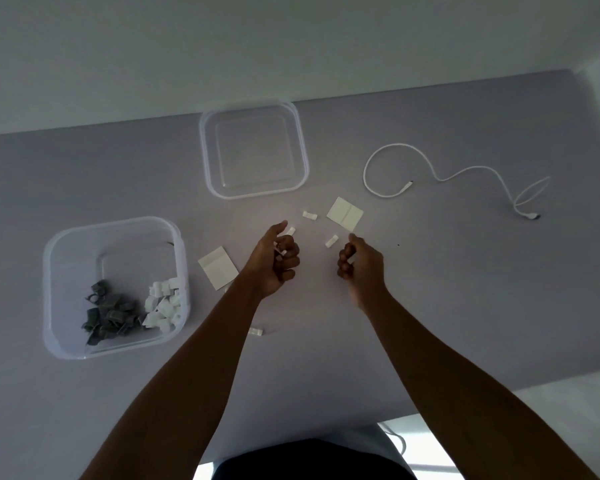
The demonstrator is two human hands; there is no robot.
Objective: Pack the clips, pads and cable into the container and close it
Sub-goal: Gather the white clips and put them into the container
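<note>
A clear container [66,341] at the left holds grey clips [108,317] and white clips [163,306]. Its clear lid [298,147] lies farther back at the centre. My left hand [274,261] is curled round small white clips. My right hand [361,265] is curled too, with a bit of white showing between its fingers. Loose white clips lie at the table's middle [309,215], [331,241], [290,231] and near my left forearm [256,331]. One adhesive pad [345,214] lies ahead of my right hand, another pad [218,268] left of my left hand. The white cable [430,164] sprawls at the right.
The grey table [465,289] has its near edge close to my body and its far edge against a pale wall. A white cord [399,441] hangs below the table's near edge.
</note>
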